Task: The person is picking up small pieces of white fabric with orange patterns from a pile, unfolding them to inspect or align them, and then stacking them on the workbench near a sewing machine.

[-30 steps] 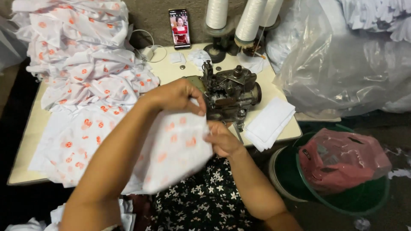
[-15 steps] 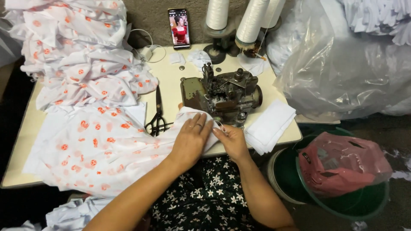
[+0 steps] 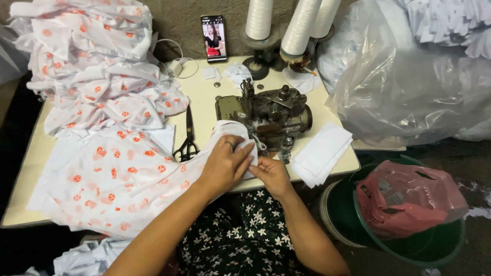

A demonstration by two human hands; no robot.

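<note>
Printed fabric (image 3: 117, 174) (white, orange dots) lies on table (image 3: 204, 110), leading edge at sewing machine (image 3: 266, 112). Left hand (image 3: 225, 163) flat on cloth, pressing, not pinching. Right hand (image 3: 271, 171) pinches edge near needle area. Risk, I'd guess: fingertips close to machine's working parts, cloth bunching, seam wandering. Scissors (image 3: 188, 138) just beside.

Cream worktable (image 3: 30, 168), rough grey wall (image 3: 184, 20)
</note>
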